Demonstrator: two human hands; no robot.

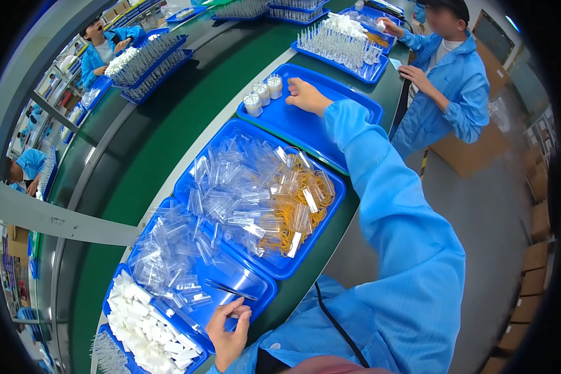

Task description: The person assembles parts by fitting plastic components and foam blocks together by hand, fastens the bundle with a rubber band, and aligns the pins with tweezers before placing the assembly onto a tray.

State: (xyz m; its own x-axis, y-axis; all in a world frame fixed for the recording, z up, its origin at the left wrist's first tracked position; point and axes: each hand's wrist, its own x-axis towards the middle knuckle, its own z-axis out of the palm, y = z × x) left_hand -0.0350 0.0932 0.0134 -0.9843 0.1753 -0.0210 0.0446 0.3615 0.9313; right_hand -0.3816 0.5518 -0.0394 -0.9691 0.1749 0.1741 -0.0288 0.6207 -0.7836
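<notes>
My right hand [306, 97] reaches over the far blue tray [330, 124], fingers loosely bent and apart. Just left of it stand several short round bundles [274, 86] with white bodies and clear tops, close together at the tray's left end. My left hand [228, 330] is low over the near tray's edge, thumb and fingers apart. By its fingertips lies a pair of dark tweezers [230, 290] on the blue tray [249, 280], beside a heap of clear flat plastic sleeves [168, 249]. Neither hand appears to hold anything.
The middle tray [280, 269] bears more clear sleeves [237, 181] and yellow rubber bands [299, 218]. White pieces [146, 324] fill the nearest tray. Beyond runs a green conveyor [187, 112]. A co-worker [449, 81] in blue stands at right, by a tray of clear tubes [343, 47].
</notes>
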